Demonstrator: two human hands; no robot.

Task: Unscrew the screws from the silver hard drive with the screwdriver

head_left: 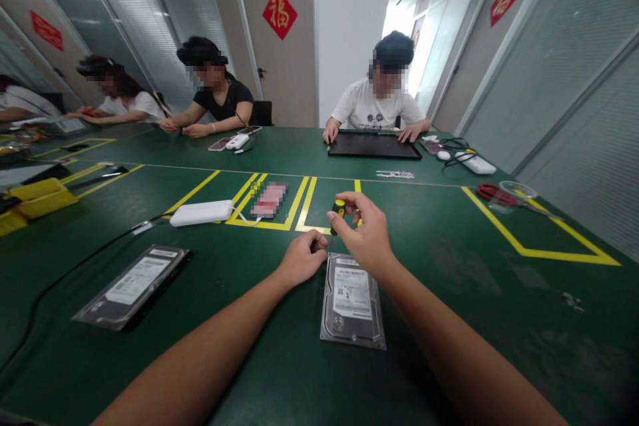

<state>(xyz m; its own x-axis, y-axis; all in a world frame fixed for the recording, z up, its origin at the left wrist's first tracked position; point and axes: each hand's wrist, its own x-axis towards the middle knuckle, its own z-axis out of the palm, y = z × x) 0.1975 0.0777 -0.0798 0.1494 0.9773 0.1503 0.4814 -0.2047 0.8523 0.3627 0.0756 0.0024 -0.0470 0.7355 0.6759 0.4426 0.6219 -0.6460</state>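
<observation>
A silver hard drive (352, 299) with a white label lies flat on the green table in front of me. My right hand (367, 233) grips the yellow and black handle of a screwdriver (339, 208), held upright. Its thin shaft points down at the drive's far left corner. Beside that corner, my left hand (305, 256) has its fingers curled, with thumb and forefinger close to the screwdriver's tip. Whether those fingers pinch anything is too small to tell. Off to the left, a second hard drive (137, 283) rests label up.
A white power bank (201, 213) with a black cable and a pixelated phone (269, 200) sit beyond my left hand. Small loose screws (572, 301) lie at right. Yellow bins (42, 200) stand far left. Across the table, a person handles a black panel (374, 145).
</observation>
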